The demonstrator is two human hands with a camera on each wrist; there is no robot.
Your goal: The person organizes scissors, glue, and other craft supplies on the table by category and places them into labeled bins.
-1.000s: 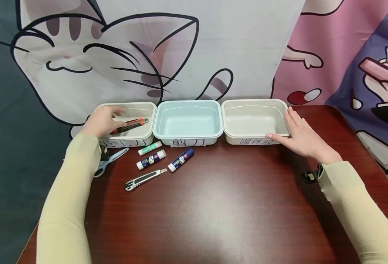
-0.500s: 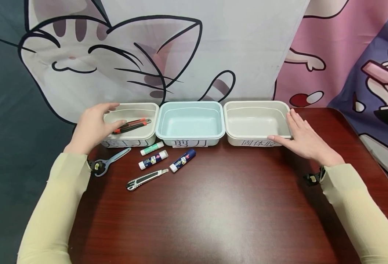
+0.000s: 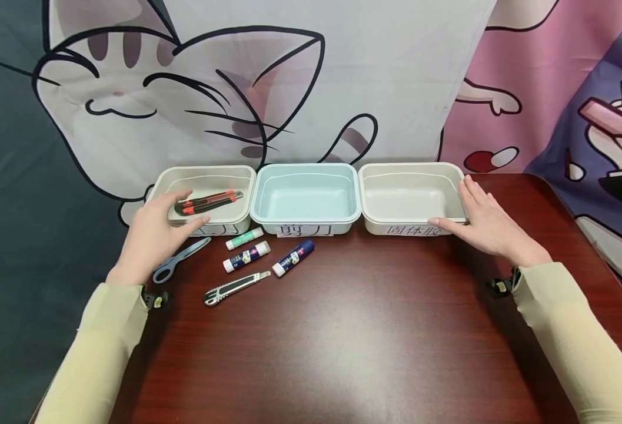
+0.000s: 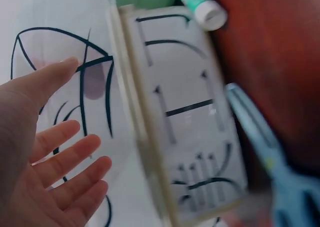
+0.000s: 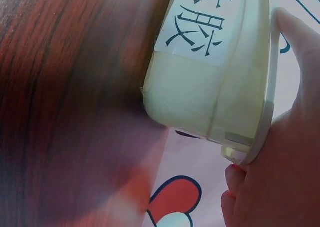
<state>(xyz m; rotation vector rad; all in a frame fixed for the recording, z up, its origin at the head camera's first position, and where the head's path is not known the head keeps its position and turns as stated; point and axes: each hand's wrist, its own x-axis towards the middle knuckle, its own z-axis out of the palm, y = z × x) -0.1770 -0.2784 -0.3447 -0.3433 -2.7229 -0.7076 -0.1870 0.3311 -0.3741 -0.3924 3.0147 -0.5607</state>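
Note:
My left hand (image 3: pixel 154 238) hovers over the front left corner of the left cream bin (image 3: pixel 215 171), fingers apart and holding nothing. Inside that bin lie red-and-black utility knives (image 3: pixel 210 203). Blue scissors (image 3: pixel 180 259) are on the table beside this hand; the left wrist view shows them blurred, past the bin's label (image 4: pixel 187 112). My right hand (image 3: pixel 488 227) rests at the right end of the right cream bin (image 3: pixel 374 225), its thumb along the front rim and its fingers extended. In the right wrist view the hand (image 5: pixel 285 172) touches the bin's rim.
A light blue bin (image 3: pixel 304 166) stands between the cream ones. In front lie a green glue stick (image 3: pixel 244 238), two dark blue glue sticks, one left (image 3: pixel 247 256) and one right (image 3: pixel 293 258), and a silver-and-black utility knife (image 3: pixel 236 288). A printed cloth (image 3: pixel 395 70) hangs behind.
My left hand has drawn away from the utility knives, back toward the bin's front left, leaving them in the bin. My right hand stays on the right bin. The head view has shifted slightly.

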